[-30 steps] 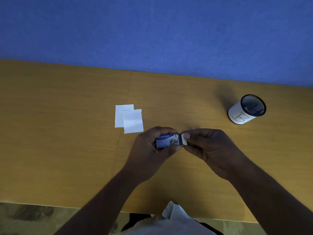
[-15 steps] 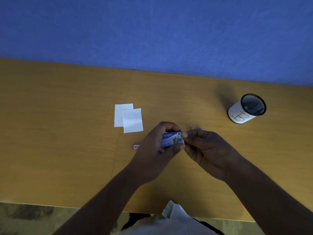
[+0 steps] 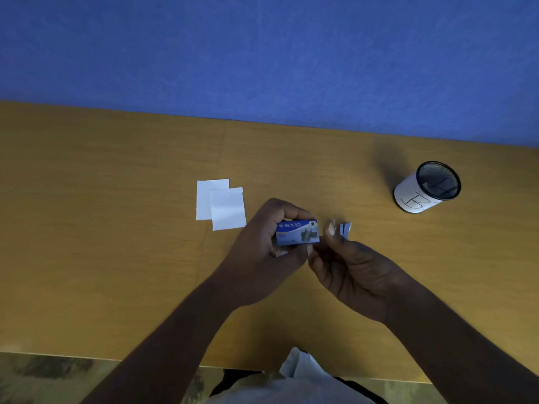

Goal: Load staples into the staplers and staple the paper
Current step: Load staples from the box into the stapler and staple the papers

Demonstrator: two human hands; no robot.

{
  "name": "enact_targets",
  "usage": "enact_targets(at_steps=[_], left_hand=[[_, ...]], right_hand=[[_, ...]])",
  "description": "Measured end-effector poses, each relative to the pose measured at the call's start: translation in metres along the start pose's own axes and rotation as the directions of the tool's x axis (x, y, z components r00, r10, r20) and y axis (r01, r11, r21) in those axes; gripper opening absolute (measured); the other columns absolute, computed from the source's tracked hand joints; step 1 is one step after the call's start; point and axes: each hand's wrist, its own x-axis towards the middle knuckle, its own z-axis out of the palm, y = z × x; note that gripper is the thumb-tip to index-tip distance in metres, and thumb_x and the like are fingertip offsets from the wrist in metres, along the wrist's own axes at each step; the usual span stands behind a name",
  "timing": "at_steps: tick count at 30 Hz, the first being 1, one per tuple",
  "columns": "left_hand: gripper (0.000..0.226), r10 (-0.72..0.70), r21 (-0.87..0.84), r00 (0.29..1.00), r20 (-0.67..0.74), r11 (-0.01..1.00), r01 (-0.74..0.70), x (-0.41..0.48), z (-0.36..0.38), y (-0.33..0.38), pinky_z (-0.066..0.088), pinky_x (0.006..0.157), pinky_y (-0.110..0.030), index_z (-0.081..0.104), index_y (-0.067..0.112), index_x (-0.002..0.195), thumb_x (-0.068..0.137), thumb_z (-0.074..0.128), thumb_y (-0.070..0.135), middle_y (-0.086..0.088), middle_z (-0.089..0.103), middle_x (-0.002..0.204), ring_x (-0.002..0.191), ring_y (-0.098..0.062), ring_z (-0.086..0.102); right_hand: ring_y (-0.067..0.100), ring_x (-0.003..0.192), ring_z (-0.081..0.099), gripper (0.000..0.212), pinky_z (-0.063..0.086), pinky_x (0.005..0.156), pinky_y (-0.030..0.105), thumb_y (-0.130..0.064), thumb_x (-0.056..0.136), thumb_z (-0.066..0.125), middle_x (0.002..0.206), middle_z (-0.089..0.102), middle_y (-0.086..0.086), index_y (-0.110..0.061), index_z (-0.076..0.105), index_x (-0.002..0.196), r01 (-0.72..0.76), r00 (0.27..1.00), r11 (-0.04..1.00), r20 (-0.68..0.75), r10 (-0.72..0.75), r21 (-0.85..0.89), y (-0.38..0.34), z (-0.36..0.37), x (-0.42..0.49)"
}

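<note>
My left hand (image 3: 262, 252) grips a small blue staple box (image 3: 297, 232) printed "kangaro", held just above the table. To the right of the box, my right hand (image 3: 358, 269) pinches a small blue-and-white piece (image 3: 344, 229) between thumb and fingers; it is blurred, and I cannot tell whether it is the box's inner tray or a flap. Two small white paper squares (image 3: 221, 204) lie overlapped on the table to the left of my left hand. No stapler shows clearly.
A black mesh pen cup (image 3: 425, 188) wrapped in white paper with handwriting stands at the right. The wooden table (image 3: 102, 258) meets a blue wall behind. The table's front edge runs near my body, with floor below.
My right hand has drawn a short way to the right of the box, with the small blue-and-white piece in its fingers. The left hand has tilted the box face up.
</note>
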Motion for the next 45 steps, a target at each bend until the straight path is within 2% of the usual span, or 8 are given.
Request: enact_targets(at_steps=[8, 11, 17, 23, 28, 33, 37, 45], left_hand=[[0.038, 0.001, 0.212, 0.990, -0.143, 0.977, 0.029, 0.040, 0.004, -0.027, 0.045, 0.079, -0.007, 0.071, 0.020, 0.113, 0.077, 0.082, 0.011, 0.007, 0.062, 0.102, 0.095, -0.003, 0.062], [0.037, -0.016, 0.325, 0.989, -0.149, 0.944, 0.064, 0.069, 0.016, -0.047, 0.048, 0.082, -0.019, 0.072, 0.018, 0.112, 0.076, 0.082, 0.013, 0.003, 0.063, 0.102, 0.094, -0.008, 0.062], [0.035, -0.058, 0.621, 0.996, -0.072, 0.779, 0.090, 0.132, 0.047, -0.088, 0.048, 0.090, -0.038, 0.070, 0.023, 0.115, 0.080, 0.076, 0.024, 0.001, 0.068, 0.108, 0.107, -0.020, 0.057], [0.029, -0.040, 0.730, 0.995, -0.090, 0.677, 0.093, 0.181, 0.077, -0.114, 0.041, 0.094, -0.036, 0.068, 0.027, 0.112, 0.083, 0.071, 0.024, 0.004, 0.068, 0.109, 0.111, -0.021, 0.055], [0.032, -0.077, 0.746, 0.993, -0.086, 0.656, 0.116, 0.199, 0.089, -0.130, 0.036, 0.097, -0.035, 0.069, 0.026, 0.113, 0.082, 0.074, 0.023, 0.003, 0.061, 0.118, 0.121, -0.019, 0.048], [0.057, -0.068, 0.672, 0.993, -0.097, 0.731, 0.116, 0.191, 0.080, -0.124, 0.035, 0.109, -0.040, 0.062, 0.019, 0.128, 0.076, 0.080, 0.032, -0.001, 0.053, 0.136, 0.133, -0.020, 0.042], [0.045, 0.007, 0.568, 0.965, -0.263, 0.810, 0.149, 0.143, 0.043, -0.118, 0.044, 0.102, -0.035, 0.066, 0.011, 0.120, 0.079, 0.078, 0.025, -0.006, 0.063, 0.124, 0.119, -0.023, 0.055], [0.036, -0.144, 0.545, 0.906, -0.398, 0.757, 0.360, 0.010, -0.016, -0.137, 0.051, 0.089, -0.038, 0.066, 0.016, 0.118, 0.085, 0.074, 0.028, -0.002, 0.066, 0.116, 0.109, -0.022, 0.061]], right_hand=[[0.008, 0.056, 0.062, 0.013, 0.055, 0.053, 0.016, -0.013, 0.067, 0.081, 0.073, 0.064, 0.009, -0.005, 0.073, 0.073, 0.040, 0.987, 0.984, -0.149, -0.067, -0.175, -0.001, -0.022, 0.007], [0.011, 0.058, 0.063, 0.020, 0.055, 0.053, 0.019, -0.012, 0.068, 0.081, 0.072, 0.064, 0.011, -0.010, 0.061, 0.067, 0.049, 0.973, 0.969, -0.209, -0.102, -0.241, 0.001, -0.035, 0.010], [0.017, 0.070, 0.072, 0.038, 0.057, 0.063, 0.024, -0.018, 0.064, 0.083, 0.084, 0.075, 0.015, -0.008, 0.058, 0.092, 0.031, 0.933, 0.926, -0.323, -0.162, -0.375, 0.006, -0.056, 0.012], [0.015, 0.069, 0.071, 0.019, 0.057, 0.061, 0.023, -0.004, 0.082, 0.076, 0.085, 0.076, 0.012, -0.004, 0.065, 0.098, -0.018, 0.894, 0.911, -0.415, -0.170, -0.412, 0.012, -0.074, 0.009], [0.006, 0.058, 0.060, 0.008, 0.050, 0.056, 0.020, 0.001, 0.082, 0.073, 0.069, 0.067, 0.001, -0.006, 0.071, 0.086, -0.049, 0.883, 0.864, -0.427, -0.197, -0.501, 0.017, -0.083, 0.004], [0.003, 0.056, 0.054, 0.009, 0.042, 0.051, 0.019, -0.003, 0.078, 0.079, 0.065, 0.067, -0.004, -0.010, 0.074, 0.081, -0.032, 0.861, 0.811, -0.428, -0.275, -0.584, 0.018, -0.090, 0.001], [0.005, 0.057, 0.055, 0.013, 0.044, 0.050, 0.020, -0.007, 0.081, 0.078, 0.068, 0.069, -0.004, -0.019, 0.078, 0.088, -0.023, 0.868, 0.747, -0.384, -0.315, -0.665, 0.015, -0.089, 0.004], [0.008, 0.078, 0.073, 0.017, 0.060, 0.066, 0.026, -0.016, 0.086, 0.075, 0.088, 0.078, -0.008, -0.032, 0.080, 0.086, -0.018, 0.875, 0.631, -0.317, -0.365, -0.776, 0.023, -0.080, 0.032]])
